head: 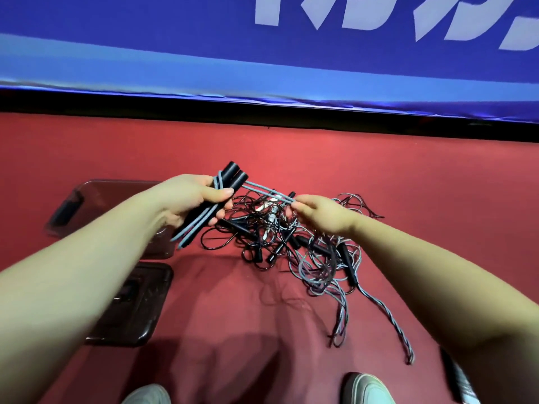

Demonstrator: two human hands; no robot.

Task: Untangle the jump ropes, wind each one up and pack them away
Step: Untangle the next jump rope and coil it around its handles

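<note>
Grey jump rope held between both hands above the tangle

Two black, matte, cylindrical handles (233, 177) are gripped side by side in the left hand (201, 199), fingers curled round them; a smooth grey cord (262, 192) is looped round their upper part and two doubled strands are seen along the grips. The cord is stretched taut to the right hand (323, 212), where it is pinched at the fingertips. The remaining ropes lie below as a loose tangle (291, 237) on the red floor (408, 176): thin glossy black cords, slim black handles, and grey-black twisted cords trailing toward the shoes (369, 387). A dark translucent box (96, 199) and its lid (137, 301), both round-cornered, are noted at the left; a blue banner (175, 53) is seen beyond
</note>
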